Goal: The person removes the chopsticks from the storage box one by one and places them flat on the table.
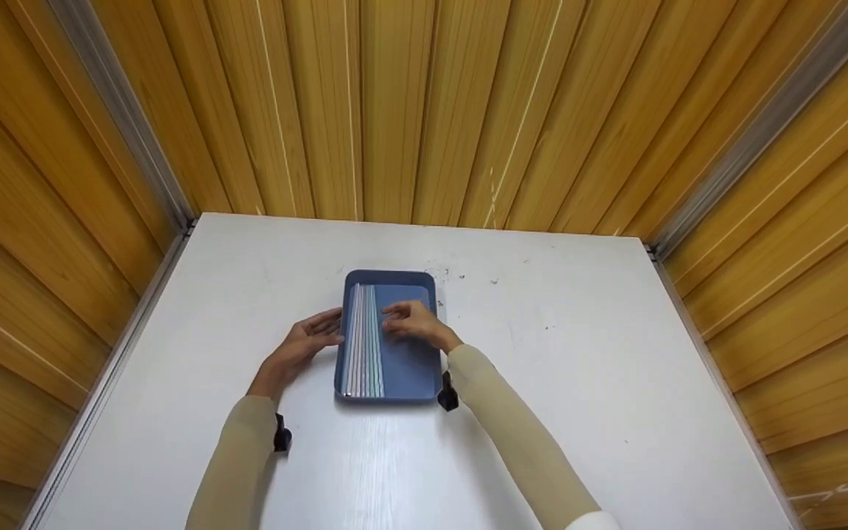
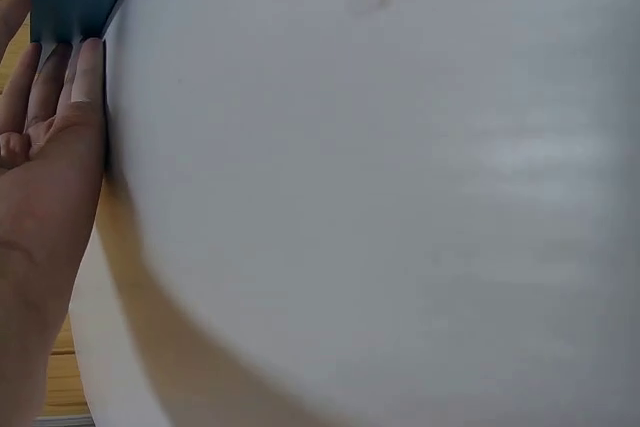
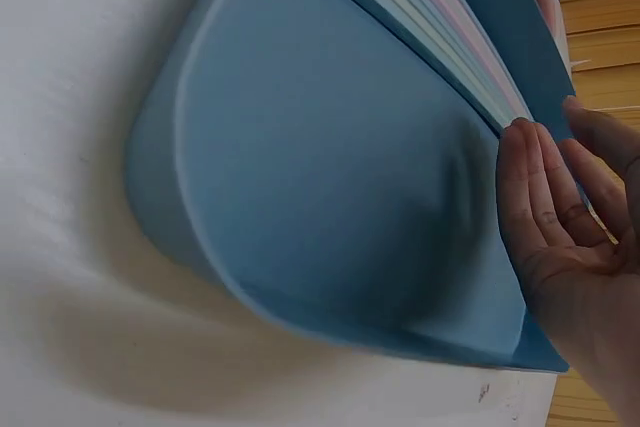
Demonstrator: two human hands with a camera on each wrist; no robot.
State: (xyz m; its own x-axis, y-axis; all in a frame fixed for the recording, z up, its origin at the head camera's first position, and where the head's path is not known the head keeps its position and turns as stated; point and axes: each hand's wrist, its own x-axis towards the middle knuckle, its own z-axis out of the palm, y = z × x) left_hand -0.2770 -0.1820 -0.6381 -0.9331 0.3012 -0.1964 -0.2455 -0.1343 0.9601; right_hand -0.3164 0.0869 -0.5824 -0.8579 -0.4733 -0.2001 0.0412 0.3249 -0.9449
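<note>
A blue rectangular tray (image 1: 411,372) lies on the white table. Along its left side runs a row of thin pastel strips (image 1: 366,353) in white, pink, lilac and green, packed side by side lengthwise. My left hand (image 1: 305,344) is at the tray's outer left wall, its fingertips against the blue side in the left wrist view. Over the tray's bare right part is my right hand (image 1: 417,322), palm turned toward the strips. In the right wrist view, its fingertips come right up to the end of the pastel row, with nothing held between fingers and thumb.
The white table (image 1: 578,383) extends around the tray, with small dark marks (image 1: 494,281) behind it to the right. Wood-patterned panels (image 1: 394,110) stand at the back and both sides. Black wrist mounts (image 1: 282,434) sit on both forearms.
</note>
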